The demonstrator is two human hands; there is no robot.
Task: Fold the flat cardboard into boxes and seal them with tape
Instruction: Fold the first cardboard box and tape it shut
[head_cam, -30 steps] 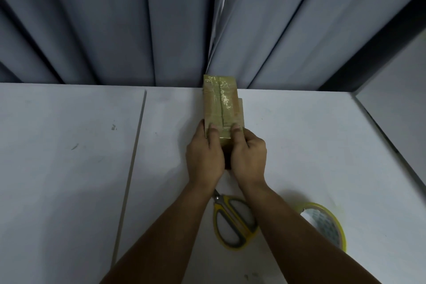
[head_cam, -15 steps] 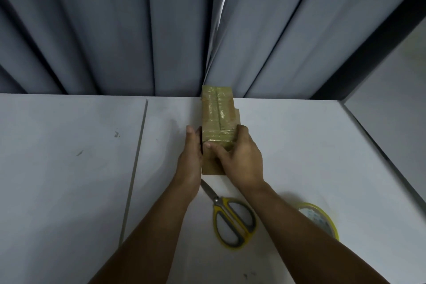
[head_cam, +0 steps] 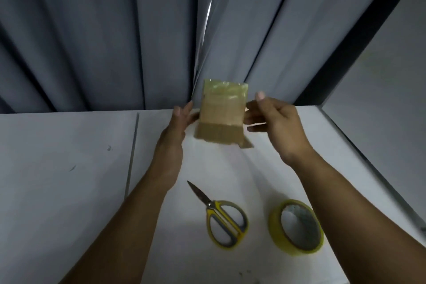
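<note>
A small brown cardboard box (head_cam: 220, 116), wrapped in glossy tape at its far end, hangs tilted above the white table between both hands. My left hand (head_cam: 177, 127) grips its left side with fingers and thumb. My right hand (head_cam: 275, 120) touches its right edge with the fingertips, the index finger raised. A loose flap or tape end sticks out at the box's lower right corner. A yellow roll of tape (head_cam: 296, 227) lies flat at the near right, and yellow-handled scissors (head_cam: 222, 215) lie shut beside it.
The white table (head_cam: 69, 180) has a seam running down its left part. Grey curtains (head_cam: 115, 30) hang right behind the far edge. A second white surface (head_cam: 380, 80) rises at the right behind a dark gap.
The box has been lifted off the table and turned, so a different face shows. My hands have spread apart to its left and right sides. The view has tilted up slightly.
</note>
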